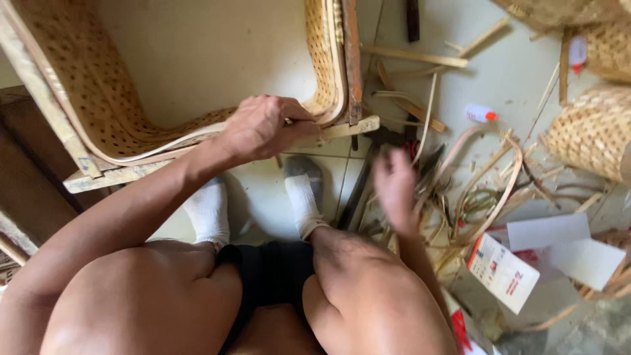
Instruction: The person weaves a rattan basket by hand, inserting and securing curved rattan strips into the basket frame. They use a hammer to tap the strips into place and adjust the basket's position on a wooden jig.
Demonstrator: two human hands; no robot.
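A woven cane frame (98,98) on a wooden rail (197,158) stands in front of me, its curved rim facing my knees. My left hand (263,126) grips the lower rim and rail near the frame's right corner. My right hand (394,187) hangs blurred in the air to the right, above a heap of cane strips (480,177) and dark tools on the floor; I cannot tell whether it holds anything. My feet in white socks (210,210) rest on the tiled floor under the frame.
Woven baskets (591,131) sit at the right edge. Loose cane sticks (414,56), a small white bottle with an orange cap (480,114), white paper sheets (552,230) and a printed card (503,273) litter the floor. Dark wood lies at the left.
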